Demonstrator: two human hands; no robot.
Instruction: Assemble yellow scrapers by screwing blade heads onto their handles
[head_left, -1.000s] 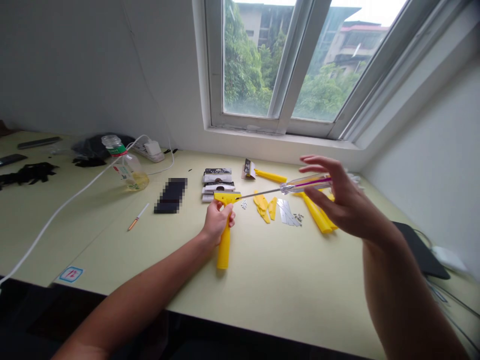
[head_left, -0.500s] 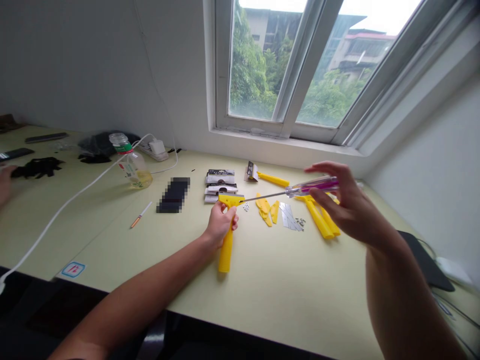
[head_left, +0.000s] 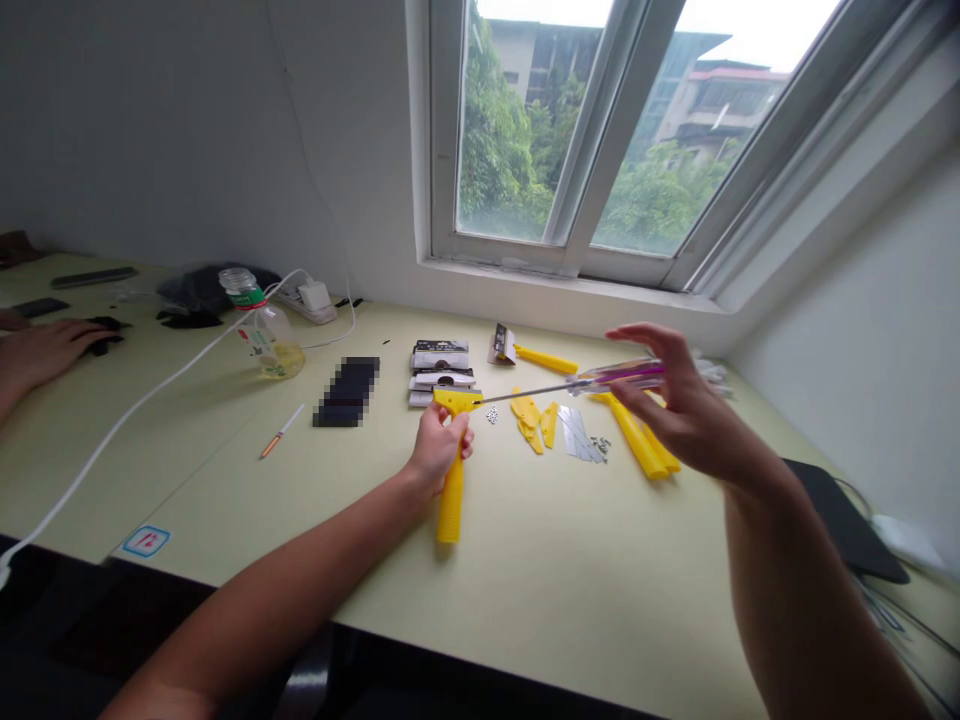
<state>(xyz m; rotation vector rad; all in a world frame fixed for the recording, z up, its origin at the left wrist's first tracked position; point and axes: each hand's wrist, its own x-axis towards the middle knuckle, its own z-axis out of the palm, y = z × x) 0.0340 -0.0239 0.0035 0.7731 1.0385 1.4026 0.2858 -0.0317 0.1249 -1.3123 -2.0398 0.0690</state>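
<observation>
Below the window (head_left: 598, 150), the head view shows our pale tabletop (head_left: 540, 590); our left hand (head_left: 441, 440) is wrapped around the neck of a yellow scraper (head_left: 451, 495), its handle pointing toward us; our right hand (head_left: 682, 400) pinches a clear-handled screwdriver (head_left: 604, 379), its tip at the scraper's head; right of the scraper lie yellow plates (head_left: 526, 412), metal blades (head_left: 576, 435) and small screws (head_left: 601, 447); at far left, a co-worker's hand (head_left: 52, 346) rests on black material (head_left: 106, 340).

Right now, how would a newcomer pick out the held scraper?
Under the window, on the table, find black-and-white packages. Just this side of them is the yellow scraper; unlike the other yellow parts, it is in the left hand, a screwdriver at its head.
</observation>
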